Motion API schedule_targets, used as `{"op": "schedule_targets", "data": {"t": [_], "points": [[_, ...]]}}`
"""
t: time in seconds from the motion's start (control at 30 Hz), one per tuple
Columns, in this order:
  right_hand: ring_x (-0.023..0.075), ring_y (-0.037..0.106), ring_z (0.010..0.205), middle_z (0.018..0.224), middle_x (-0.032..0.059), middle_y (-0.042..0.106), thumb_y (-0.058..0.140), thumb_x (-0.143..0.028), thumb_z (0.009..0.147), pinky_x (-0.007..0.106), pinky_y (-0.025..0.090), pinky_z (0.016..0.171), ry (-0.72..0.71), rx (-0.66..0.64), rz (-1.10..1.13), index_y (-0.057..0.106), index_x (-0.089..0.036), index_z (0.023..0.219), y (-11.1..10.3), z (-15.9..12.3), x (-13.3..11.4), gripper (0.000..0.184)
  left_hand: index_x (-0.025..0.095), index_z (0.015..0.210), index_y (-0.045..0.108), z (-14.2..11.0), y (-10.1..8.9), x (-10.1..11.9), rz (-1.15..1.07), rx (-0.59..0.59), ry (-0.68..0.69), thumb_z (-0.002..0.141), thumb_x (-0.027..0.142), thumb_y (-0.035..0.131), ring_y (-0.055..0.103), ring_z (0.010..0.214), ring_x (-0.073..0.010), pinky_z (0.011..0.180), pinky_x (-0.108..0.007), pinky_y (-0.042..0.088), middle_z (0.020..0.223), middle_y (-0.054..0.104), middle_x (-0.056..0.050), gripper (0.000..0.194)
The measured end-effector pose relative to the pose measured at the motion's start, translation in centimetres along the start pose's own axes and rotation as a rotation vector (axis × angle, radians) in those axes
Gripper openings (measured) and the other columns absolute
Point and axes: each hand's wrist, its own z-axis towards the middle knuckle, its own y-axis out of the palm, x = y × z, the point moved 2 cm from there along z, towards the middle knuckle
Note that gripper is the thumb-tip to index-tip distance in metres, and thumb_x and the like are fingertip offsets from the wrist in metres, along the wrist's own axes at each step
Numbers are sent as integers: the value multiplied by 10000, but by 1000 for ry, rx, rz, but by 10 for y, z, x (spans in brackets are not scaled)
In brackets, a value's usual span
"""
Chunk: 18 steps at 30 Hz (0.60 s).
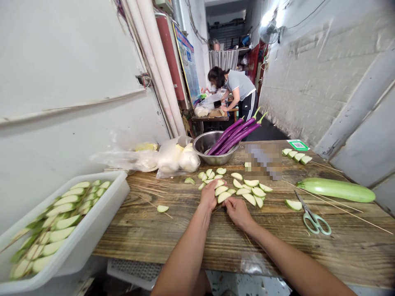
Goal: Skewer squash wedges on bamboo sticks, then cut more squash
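Note:
Pale green half-round zucchini slices sit in a short row between my hands. My left hand is closed around their left side. At the lower edge of the nearest slice, my right hand is pinched. A thin bamboo skewer shows below my right wrist, in line with the row; its part inside the fingers is hidden. Loose zucchini slices lie just right of and beyond my hands. One single slice rests on the wood to the left.
A white tub holds skewered slices at left. Bare skewers lie nearby. Behind stand bagged white items and a steel bowl with purple eggplants. Scissors and a whole zucchini lie right. Another person bends over a far table.

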Motion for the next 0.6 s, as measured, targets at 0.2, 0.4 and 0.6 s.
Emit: {"op": "schedule_targets", "data": {"t": [0.2,0.4,0.6], "points": [[120,457,495,508,-3,515,356,-226,798,205,322,516,0,21,-3,575,-159,642,-2,-1,-4,277,98,823,597,-2,5,-1,-39,14,-47,764,283,567,634,692,-181,704,-340,513,777,660,-101,196],[124,488,545,591,15,558,337,-247,834,212,341,554,-89,120,-9,570,-161,688,-5,-1,-8,288,139,944,583,1,5,7,-105,-46,-82,828,504,378,630,725,-169,670,-309,512,818,651,-94,434],[118,456,513,556,-1,538,361,-332,839,215,340,521,-49,315,88,592,-164,734,-26,6,-3,304,134,968,592,7,-12,16,257,211,316,769,381,519,626,723,-164,686,-288,480,851,658,-94,326]]}}
